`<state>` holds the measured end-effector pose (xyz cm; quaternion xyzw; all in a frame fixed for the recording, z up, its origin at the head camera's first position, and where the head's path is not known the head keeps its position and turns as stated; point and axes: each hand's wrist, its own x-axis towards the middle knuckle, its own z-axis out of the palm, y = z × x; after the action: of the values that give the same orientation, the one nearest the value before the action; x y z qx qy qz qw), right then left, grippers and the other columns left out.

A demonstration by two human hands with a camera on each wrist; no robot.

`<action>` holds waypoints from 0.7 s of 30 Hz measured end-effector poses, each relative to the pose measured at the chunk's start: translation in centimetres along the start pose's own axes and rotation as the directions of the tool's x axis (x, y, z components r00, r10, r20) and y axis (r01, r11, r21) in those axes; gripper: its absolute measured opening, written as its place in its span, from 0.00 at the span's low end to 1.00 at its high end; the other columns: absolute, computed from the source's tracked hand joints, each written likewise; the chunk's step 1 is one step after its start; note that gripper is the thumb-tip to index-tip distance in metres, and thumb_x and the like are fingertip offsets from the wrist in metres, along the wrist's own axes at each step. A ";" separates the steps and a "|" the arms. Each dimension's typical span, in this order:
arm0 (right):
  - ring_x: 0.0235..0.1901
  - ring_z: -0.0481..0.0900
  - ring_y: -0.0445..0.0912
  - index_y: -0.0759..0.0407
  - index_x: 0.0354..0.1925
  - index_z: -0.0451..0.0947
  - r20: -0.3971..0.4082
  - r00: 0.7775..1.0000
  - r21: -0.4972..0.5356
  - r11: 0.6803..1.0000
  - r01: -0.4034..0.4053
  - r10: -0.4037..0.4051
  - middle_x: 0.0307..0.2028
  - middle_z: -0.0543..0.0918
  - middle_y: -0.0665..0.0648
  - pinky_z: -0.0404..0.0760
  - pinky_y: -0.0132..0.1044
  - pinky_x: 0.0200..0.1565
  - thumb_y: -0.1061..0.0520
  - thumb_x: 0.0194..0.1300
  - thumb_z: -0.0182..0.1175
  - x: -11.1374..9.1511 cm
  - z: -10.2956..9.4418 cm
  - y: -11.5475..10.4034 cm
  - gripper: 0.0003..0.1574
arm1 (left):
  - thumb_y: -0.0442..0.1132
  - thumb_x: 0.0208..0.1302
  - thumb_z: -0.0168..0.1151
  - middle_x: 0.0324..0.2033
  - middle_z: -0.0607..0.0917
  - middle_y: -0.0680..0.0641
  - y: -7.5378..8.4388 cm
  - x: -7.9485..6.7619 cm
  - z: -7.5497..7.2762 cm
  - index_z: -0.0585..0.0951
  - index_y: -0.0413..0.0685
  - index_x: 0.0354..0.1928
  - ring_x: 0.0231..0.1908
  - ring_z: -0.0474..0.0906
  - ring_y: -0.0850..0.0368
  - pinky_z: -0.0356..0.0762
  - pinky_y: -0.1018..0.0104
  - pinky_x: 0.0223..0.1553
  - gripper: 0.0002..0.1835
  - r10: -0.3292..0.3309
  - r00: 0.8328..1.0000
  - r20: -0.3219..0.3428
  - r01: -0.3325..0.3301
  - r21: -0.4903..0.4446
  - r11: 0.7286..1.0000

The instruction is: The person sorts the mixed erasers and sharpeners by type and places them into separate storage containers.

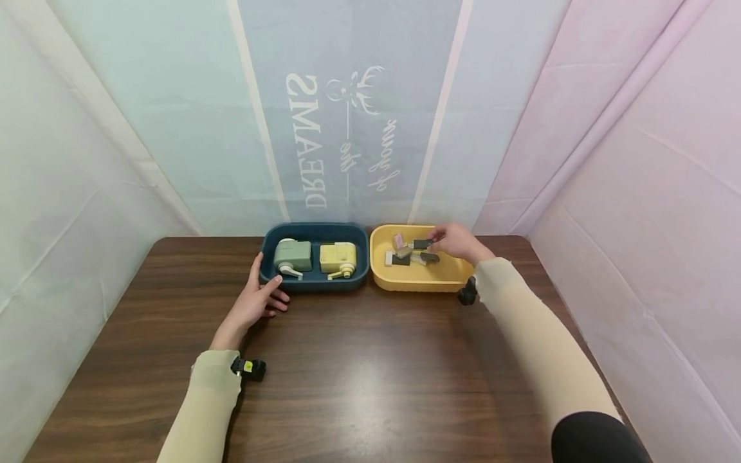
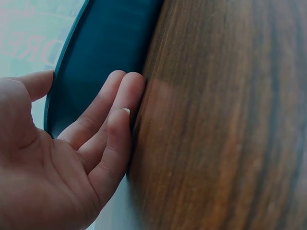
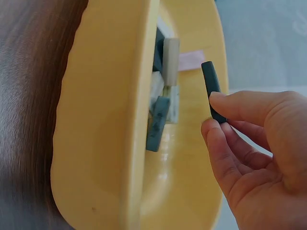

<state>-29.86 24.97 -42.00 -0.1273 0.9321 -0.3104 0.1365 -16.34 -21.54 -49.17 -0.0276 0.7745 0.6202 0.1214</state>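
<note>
My right hand pinches a small dark eraser between thumb and fingers, over the yellow tub. Several more erasers lie loose in that tub, among them a dark one, a pink one and a pale one. My left hand rests against the left end of the dark blue tub, its fingers spread and touching the outer wall. Inside the blue tub sit a green crank pencil sharpener and a yellow one.
Both tubs stand side by side at the back of the brown wooden table. A printed curtain hangs right behind them, and pale cloth walls enclose both sides.
</note>
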 end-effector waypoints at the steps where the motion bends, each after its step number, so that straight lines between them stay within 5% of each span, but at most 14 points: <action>1: 0.46 0.78 0.55 0.66 0.50 0.81 0.001 1.000 0.015 1.000 -0.007 0.007 0.45 0.83 0.62 0.76 0.50 0.50 0.61 0.64 0.67 0.2 0.1 0.2 0.16 | 0.52 0.79 0.46 0.37 0.87 0.37 0.0 0.0 0.0 0.29 0.77 0.77 0.34 0.87 0.44 0.81 0.56 0.32 0.41 0.000 1.000 -0.002 0.000 0.001 1.000; 8: 0.44 0.76 0.52 0.67 0.51 0.82 0.009 0.996 0.088 0.992 -0.086 0.085 0.46 0.83 0.62 0.75 0.45 0.47 0.63 0.63 0.68 1.2 1.1 1.4 0.17 | 0.51 0.80 0.46 0.38 0.86 0.35 0.1 -0.1 0.1 0.28 0.77 0.77 0.34 0.86 0.43 0.81 0.56 0.32 0.41 -0.006 1.000 0.004 0.006 0.001 1.000; 21: 0.43 0.76 0.51 0.65 0.53 0.81 0.025 0.990 0.001 0.990 -0.139 0.139 0.49 0.82 0.62 0.75 0.44 0.47 0.59 0.64 0.67 2.0 1.5 1.8 0.20 | 0.50 0.80 0.45 0.38 0.86 0.34 0.1 0.0 0.0 0.28 0.78 0.76 0.34 0.86 0.43 0.81 0.56 0.32 0.41 -0.009 1.000 0.006 0.009 -0.003 1.000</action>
<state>-31.44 24.90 -44.60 -0.0656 0.9365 -0.2999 0.1697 -16.33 -21.48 -49.03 -0.0295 0.7730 0.6210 0.1265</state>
